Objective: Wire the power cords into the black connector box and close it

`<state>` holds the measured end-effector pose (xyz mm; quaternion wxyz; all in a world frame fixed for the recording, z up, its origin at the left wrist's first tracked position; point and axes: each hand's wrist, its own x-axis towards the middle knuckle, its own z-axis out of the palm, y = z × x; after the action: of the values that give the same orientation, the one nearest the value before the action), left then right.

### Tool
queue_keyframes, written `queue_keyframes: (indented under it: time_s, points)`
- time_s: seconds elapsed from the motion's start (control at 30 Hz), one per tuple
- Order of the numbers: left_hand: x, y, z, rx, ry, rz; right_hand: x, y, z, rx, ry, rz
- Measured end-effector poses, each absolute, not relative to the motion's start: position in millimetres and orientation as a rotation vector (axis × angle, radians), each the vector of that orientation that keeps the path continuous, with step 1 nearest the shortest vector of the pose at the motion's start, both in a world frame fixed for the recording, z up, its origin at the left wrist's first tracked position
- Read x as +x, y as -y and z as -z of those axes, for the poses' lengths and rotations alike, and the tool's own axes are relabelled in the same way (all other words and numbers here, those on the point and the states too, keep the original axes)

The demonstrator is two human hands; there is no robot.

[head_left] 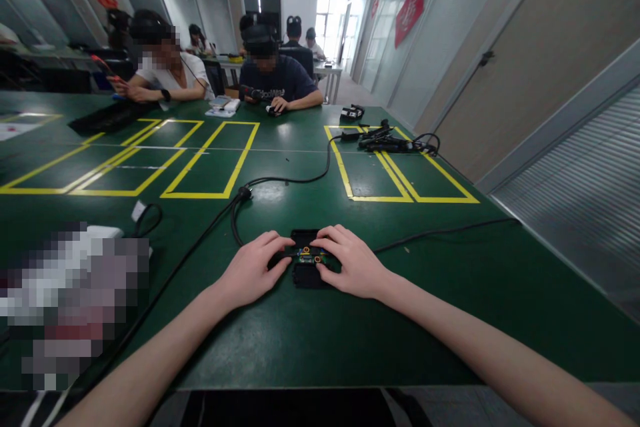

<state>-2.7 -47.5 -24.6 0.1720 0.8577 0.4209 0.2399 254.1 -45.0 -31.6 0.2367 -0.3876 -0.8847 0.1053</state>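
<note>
An opened black power adapter [307, 278] lies on the green table in front of me. Its two case halves are spread apart, and between them sits a small green circuit board [307, 258] with orange ring-shaped coils. My left hand [257, 267] pinches the left end, where a black cord meets the board. From the other side my right hand [353, 263] grips the right end, thumb near the lower half and fingers over the upper half. The fingertips partly cover the board. Black cords lead away on both sides; a plug [244, 193] lies beyond my left hand.
Yellow tape rectangles [210, 195] mark the green table [260, 353]. A pile of black cables and adapters [390, 139] lies at the far right. A blurred pale item [85, 280] sits at the left. Two people [283, 80] work across the table.
</note>
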Motion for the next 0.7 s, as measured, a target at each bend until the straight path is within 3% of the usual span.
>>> queue_keyframes:
  time_s: [0.7]
  points:
    - [-4.3,43.7,21.5,2.353,-1.260,-0.642,273.4,36.1,24.7,-0.933,2.385,-0.415]
